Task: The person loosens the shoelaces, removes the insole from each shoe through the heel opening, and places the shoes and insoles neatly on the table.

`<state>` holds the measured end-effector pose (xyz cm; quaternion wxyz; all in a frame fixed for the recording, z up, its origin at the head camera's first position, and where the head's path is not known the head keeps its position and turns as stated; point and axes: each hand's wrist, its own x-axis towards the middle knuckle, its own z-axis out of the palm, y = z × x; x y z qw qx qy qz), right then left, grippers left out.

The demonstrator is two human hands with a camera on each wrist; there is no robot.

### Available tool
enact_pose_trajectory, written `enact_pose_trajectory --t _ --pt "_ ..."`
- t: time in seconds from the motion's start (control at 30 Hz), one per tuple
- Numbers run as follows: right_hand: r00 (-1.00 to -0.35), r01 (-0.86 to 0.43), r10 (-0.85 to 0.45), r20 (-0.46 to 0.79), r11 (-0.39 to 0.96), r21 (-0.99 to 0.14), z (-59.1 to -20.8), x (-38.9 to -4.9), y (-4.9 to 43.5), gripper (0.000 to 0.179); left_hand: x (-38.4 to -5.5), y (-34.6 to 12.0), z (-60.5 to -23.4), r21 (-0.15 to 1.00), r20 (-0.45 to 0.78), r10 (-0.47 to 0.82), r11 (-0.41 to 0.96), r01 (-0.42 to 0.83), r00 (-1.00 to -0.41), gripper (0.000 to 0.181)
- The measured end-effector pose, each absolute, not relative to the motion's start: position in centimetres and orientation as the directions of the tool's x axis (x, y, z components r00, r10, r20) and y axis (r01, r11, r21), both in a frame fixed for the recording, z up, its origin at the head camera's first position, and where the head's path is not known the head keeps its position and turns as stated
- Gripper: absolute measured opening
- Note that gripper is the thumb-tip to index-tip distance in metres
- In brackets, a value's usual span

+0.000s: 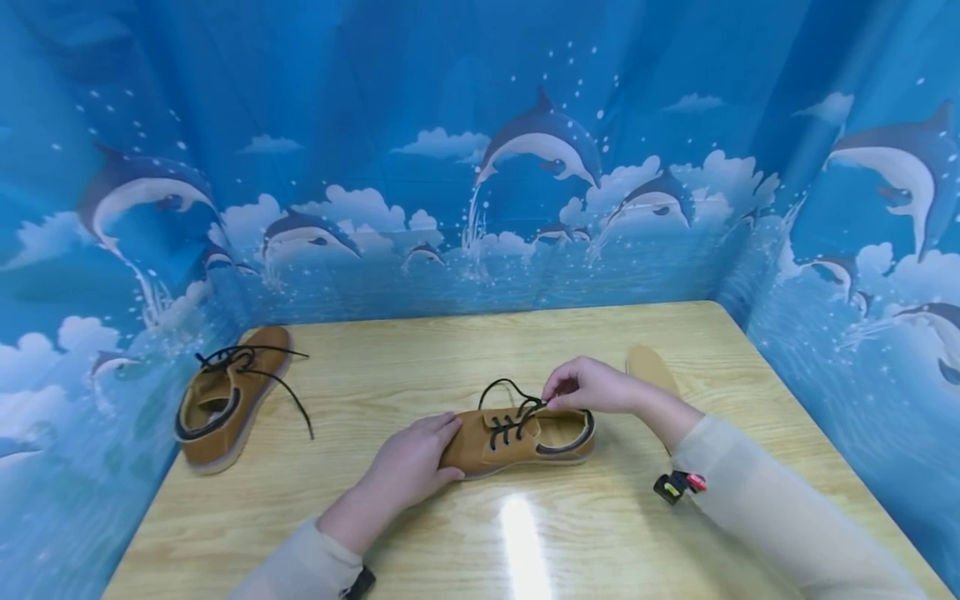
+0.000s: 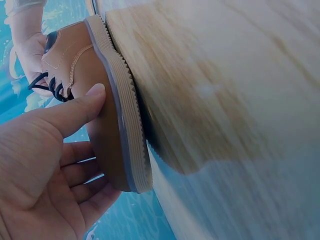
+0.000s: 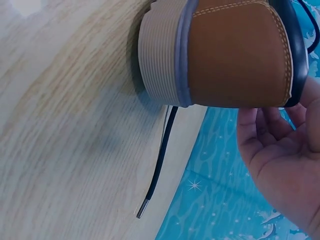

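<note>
A brown lace-up shoe (image 1: 474, 442) with a pale ridged sole stands on the wooden table, toe to the left. My left hand (image 1: 408, 462) grips its toe, thumb on the near side; in the left wrist view the fingers (image 2: 82, 172) go round the far side. Above the shoe's opening, my right hand (image 1: 596, 386) pinches the black shoelace (image 1: 506, 381), which arches up in a loop over the tongue. The right wrist view has the shoe's heel (image 3: 235, 60) in front, hiding the right fingertips. One metal-tipped lace end (image 3: 159, 170) lies beyond the shoe on the table.
A matching brown shoe (image 1: 213, 450) sits at the table's left edge, its black laces loose and trailing right. A tan insole-shaped piece (image 1: 651, 367) lies behind the right forearm. A blue dolphin-print curtain (image 1: 360, 283) encloses the table's back and sides.
</note>
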<state>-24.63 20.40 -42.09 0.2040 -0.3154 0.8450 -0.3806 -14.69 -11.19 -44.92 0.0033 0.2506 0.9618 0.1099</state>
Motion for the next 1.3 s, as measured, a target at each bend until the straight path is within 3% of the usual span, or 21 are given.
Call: enact_pose_trajectory --t 0.3,0.73,1.3 --pt "-0.706 -0.440 -0.701 -0.106 0.551 -0.709 -42.2 -24.7 19.8 0.012 -14.6 -11.2 -44.9 0.208 0.046 0.480 0.853 0.478 -0.876 0.077" --pt "-0.689 -0.546 -0.724 -0.001 0.520 -0.657 -42.4 -24.0 19.8 0.010 -14.6 -11.0 -44.9 0.225 0.038 0.470 0.856 0.466 -0.882 0.074" --pt "-0.801 -0.447 -0.598 -0.038 0.639 -0.626 -42.6 -22.8 20.4 0.011 -19.2 -10.3 -44.8 0.125 0.029 0.549 0.827 0.548 -0.836 0.063"
